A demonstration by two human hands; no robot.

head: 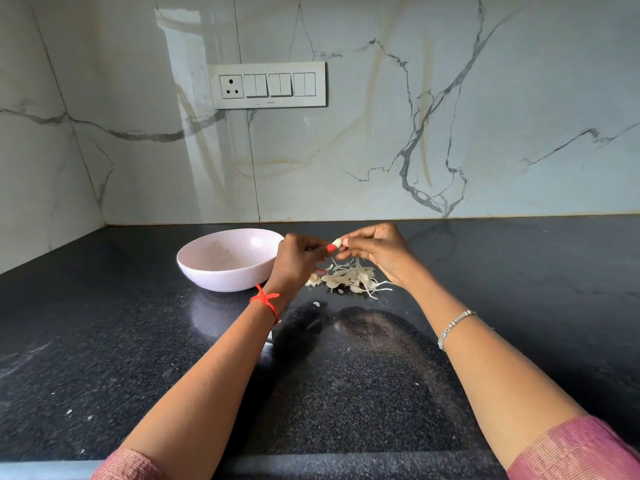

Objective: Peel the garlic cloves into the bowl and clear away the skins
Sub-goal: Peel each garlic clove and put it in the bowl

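So both hands are up over the black speckled stone counter point(173, 341) with 1 small pale garlic clove point(336, 242) pinched between them: the right hand point(375, 251) has its fingertips closed on the clove's right end, and the left hand point(298, 259) is closed in against the other end, thumb with the red nail right under it, looks like it's picking at the skin. The clove is in the air just right of the pale pink round ceramic bowl point(225, 271), not over it yet. Handling-wise I'd guess it's tiny, light and firm, and gets a bit slick once bare, so holding it by the ends and peeling from the tip seems smart. The skin is papery and flimsy, it'll tear in strips. From this angle the bowl's visible inside looks empty, can't see its near floor though. The heap of thin white papery skins point(353, 277) sits on the counter right beside the bowl, below the hands, with 1 stray flake closer in.
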